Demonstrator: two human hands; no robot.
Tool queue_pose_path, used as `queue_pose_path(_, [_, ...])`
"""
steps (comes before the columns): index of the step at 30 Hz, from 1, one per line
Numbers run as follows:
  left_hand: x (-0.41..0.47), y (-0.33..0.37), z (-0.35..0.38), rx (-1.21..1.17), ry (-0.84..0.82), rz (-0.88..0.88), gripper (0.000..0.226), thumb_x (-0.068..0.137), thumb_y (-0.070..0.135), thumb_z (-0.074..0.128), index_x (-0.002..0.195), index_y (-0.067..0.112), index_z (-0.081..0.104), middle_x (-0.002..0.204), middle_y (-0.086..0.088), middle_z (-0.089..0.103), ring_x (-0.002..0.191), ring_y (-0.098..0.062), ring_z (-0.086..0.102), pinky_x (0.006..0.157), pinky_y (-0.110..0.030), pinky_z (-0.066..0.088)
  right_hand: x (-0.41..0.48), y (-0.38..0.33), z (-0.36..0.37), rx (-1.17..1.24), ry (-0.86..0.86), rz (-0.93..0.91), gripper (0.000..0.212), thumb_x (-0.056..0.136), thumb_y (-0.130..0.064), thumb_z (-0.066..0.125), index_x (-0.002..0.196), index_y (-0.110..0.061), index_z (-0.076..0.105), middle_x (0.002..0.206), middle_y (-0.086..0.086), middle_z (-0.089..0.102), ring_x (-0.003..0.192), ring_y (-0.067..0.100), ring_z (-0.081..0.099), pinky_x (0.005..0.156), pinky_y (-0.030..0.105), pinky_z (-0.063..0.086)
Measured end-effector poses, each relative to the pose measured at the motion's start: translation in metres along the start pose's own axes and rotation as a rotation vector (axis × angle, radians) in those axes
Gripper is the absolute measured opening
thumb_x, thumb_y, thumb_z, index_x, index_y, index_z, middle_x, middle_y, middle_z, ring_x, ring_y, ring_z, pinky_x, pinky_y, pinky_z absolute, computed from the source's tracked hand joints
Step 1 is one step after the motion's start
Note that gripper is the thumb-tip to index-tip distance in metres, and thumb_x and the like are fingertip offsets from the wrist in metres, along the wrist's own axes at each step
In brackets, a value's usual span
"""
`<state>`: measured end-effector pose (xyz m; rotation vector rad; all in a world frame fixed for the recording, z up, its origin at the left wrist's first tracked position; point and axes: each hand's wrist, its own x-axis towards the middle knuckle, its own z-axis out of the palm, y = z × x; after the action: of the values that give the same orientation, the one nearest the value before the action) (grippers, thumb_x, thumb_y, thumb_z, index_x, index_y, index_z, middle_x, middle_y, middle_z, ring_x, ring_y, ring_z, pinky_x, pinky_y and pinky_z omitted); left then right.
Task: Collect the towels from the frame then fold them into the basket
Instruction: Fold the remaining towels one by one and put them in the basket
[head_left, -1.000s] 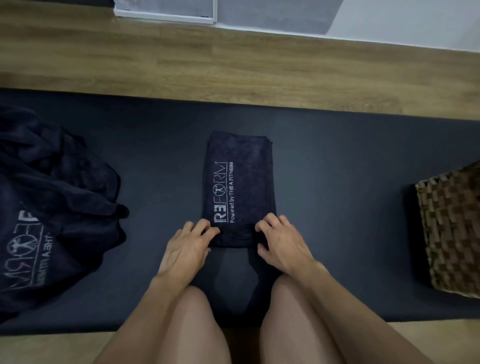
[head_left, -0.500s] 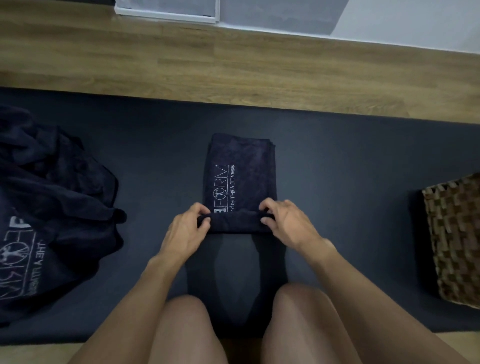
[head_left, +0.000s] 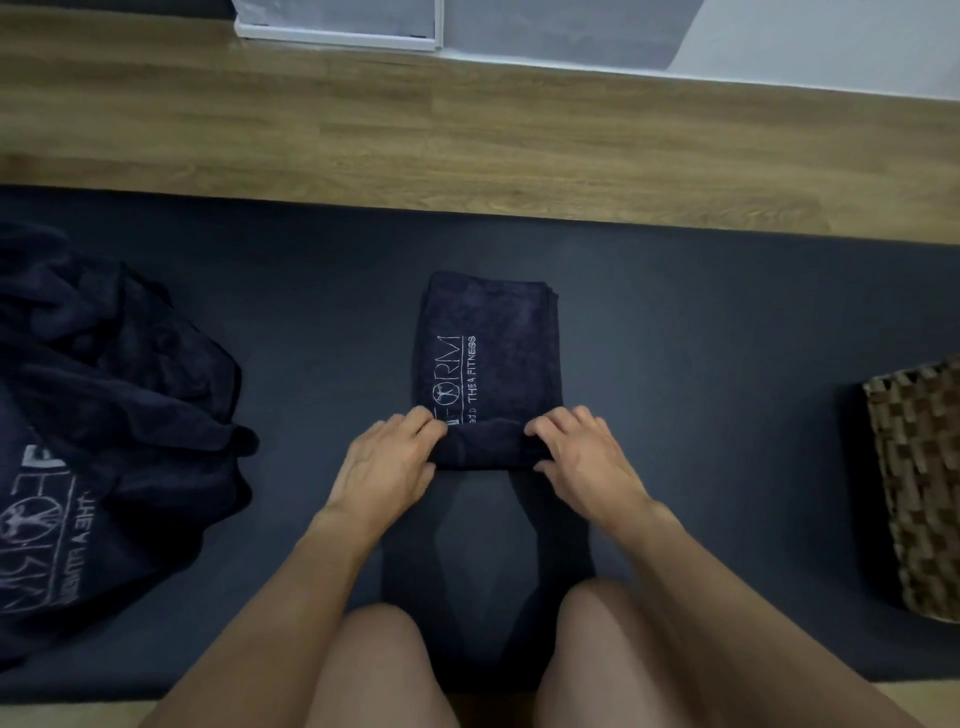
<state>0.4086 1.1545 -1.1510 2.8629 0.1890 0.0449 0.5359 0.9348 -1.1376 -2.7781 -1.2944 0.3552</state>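
Left hand (head_left: 387, 457) and right hand (head_left: 582, 452) curl over the rolled near end of the towel (head_left: 498, 353). Soft, limp cloth, likely best gripped at both corners.

The towel (head_left: 488, 358) is soft dark terry cloth, the mat (head_left: 701, 364) smooth matt, the basket (head_left: 919, 493) rough woven wicker.

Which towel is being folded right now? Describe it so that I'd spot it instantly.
Find the dark mat on the wooden floor. At its middle lies the folded towel, its near end gripped by the left hand and right hand. Unlike the crumpled heap at the mat's left, it is a neat flat rectangle.
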Motion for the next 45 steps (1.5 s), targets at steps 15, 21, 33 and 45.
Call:
queue_pose_path(15, [0.045, 0.005, -0.006, -0.656, 0.117, -0.693, 0.018, 0.087, 0.033, 0.071, 0.102, 0.029, 0.061, 0.1, 0.006, 0.062, 0.087, -0.019, 0.063, 0.083, -0.038, 0.05, 0.026, 0.008, 0.004, 0.248, 0.243, 0.101, 0.031, 0.097, -0.04, 0.048, 0.108, -0.015, 0.064, 0.102, 0.001, 0.06, 0.088, 0.024, 0.053, 0.079, 0.042, 0.051])
queue_pose_path(21, [0.04, 0.014, -0.009, -0.427, 0.27, -0.529, 0.013, 0.09, 0.03, 0.068, 0.092, 0.017, 0.064, 0.097, 0.004, 0.055, 0.076, -0.019, 0.056, 0.075, -0.04, 0.046, 0.028, 0.028, 0.001, 0.333, 0.078, 0.042, 0.042, 0.088, -0.041, 0.068, 0.121, -0.015, 0.062, 0.116, 0.001, 0.055, 0.102, 0.023, 0.054, 0.09, 0.038, 0.049])
queue_pose_path(33, [0.063, -0.014, -0.015, -0.509, -0.072, -0.376, 0.035, 0.092, 0.032, 0.063, 0.127, 0.029, 0.056, 0.113, 0.005, 0.053, 0.102, -0.018, 0.054, 0.086, -0.027, 0.039, 0.069, 0.028, -0.022, 0.718, -0.051, 0.451, 0.02, 0.093, -0.035, 0.063, 0.107, -0.021, 0.062, 0.108, -0.002, 0.063, 0.101, 0.015, 0.056, 0.082, 0.024, 0.039])
queue_pose_path(45, [0.05, -0.006, -0.007, -0.059, 0.031, -0.108, 0.047, 0.081, 0.033, 0.076, 0.121, 0.017, 0.054, 0.132, 0.004, 0.048, 0.094, -0.025, 0.059, 0.065, -0.045, 0.055, 0.079, 0.017, -0.026, 0.342, 0.238, 0.285, 0.006, 0.089, -0.018, 0.067, 0.084, -0.021, 0.065, 0.086, 0.0, 0.058, 0.085, 0.022, 0.053, 0.078, 0.041, 0.047])
